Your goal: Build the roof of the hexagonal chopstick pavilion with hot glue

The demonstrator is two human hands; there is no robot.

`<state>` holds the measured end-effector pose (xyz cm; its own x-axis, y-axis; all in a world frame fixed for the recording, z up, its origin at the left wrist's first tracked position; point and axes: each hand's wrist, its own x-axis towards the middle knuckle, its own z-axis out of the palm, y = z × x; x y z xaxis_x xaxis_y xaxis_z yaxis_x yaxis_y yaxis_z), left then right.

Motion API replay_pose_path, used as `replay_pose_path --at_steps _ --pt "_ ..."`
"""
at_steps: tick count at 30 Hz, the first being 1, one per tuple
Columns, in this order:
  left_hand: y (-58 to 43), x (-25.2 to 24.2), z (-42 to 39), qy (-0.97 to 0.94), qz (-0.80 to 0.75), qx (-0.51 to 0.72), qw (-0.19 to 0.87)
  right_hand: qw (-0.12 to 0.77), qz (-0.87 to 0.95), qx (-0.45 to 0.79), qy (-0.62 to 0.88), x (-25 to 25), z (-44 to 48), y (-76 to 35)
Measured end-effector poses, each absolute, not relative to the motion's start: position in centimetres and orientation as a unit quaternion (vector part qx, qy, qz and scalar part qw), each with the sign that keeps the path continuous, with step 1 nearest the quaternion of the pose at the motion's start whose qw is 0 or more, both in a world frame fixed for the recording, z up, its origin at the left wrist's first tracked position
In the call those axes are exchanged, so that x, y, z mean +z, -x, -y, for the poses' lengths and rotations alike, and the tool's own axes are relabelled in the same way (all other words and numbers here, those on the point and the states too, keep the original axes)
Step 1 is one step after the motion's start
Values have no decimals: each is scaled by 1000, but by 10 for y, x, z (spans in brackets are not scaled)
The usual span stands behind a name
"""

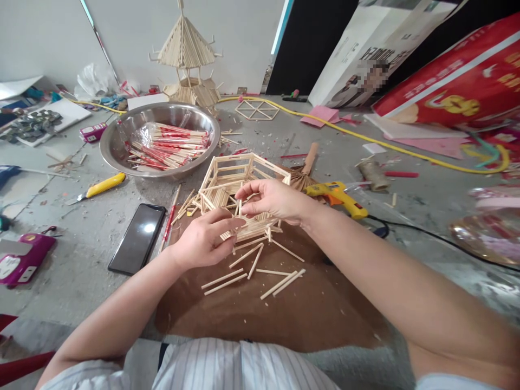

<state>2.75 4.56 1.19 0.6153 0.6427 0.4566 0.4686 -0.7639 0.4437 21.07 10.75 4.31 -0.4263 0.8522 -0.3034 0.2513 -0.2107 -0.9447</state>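
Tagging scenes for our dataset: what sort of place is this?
Probably a craft workspace, going by the yellow glue gun, the utility knife and the frame of wooden sticks.

Matt wood, shiny metal, smooth plastic
Stick frame [221, 197]: bare wood, matt. Bowl [158, 173]: polished metal, v. shiny. Phone [138, 238]: smooth, glassy blk front. Knife [106, 185]: yellow plastic hndl, slight sheen. Brown sheet [276, 319]: matt, fairly smooth. Grey surface [85, 222]: dull, gritty w/ bits.
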Motion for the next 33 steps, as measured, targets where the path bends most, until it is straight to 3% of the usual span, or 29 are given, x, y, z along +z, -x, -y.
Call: replay_pose_path --at_steps 33 --pt "-27 9 -48 -891 -305 308 133 255 585 632 440 39 -108 -214"
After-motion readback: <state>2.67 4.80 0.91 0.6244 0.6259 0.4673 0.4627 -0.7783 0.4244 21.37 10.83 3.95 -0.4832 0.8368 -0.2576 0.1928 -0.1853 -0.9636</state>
